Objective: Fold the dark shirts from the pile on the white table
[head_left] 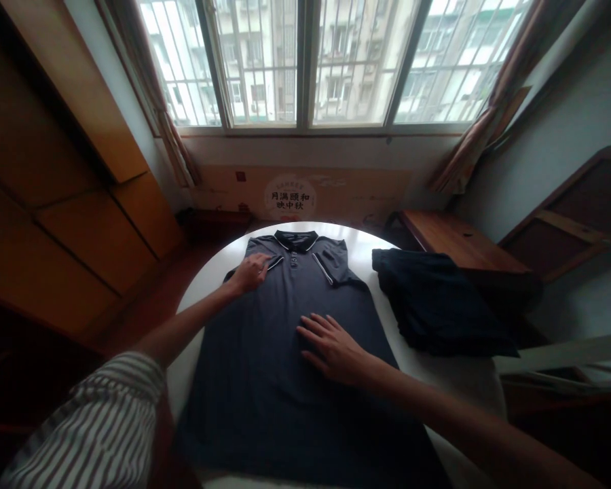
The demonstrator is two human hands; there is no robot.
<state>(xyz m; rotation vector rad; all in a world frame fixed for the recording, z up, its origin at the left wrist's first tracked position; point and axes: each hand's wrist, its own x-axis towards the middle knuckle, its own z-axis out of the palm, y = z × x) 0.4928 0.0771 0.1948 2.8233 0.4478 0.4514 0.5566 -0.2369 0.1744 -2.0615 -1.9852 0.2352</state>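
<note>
A dark grey polo shirt [285, 353] lies spread front side up on a round white table [204, 288], its collar at the far edge. Both short sleeves, trimmed with a white line, are turned inward over the chest. My left hand [251, 273] rests on the left sleeve, with its fingers stretched toward the white trim. On the middle of the shirt front, my right hand [333, 350] lies flat, palm down and fingers spread. It holds nothing.
A pile of folded dark clothes [438, 299] sits on the table's right side. Beyond it stand a wooden desk [458, 238] and a wooden chair [570, 210]. Wooden cabinets [91, 231] line the left, and a barred window [305, 68] spans the back wall.
</note>
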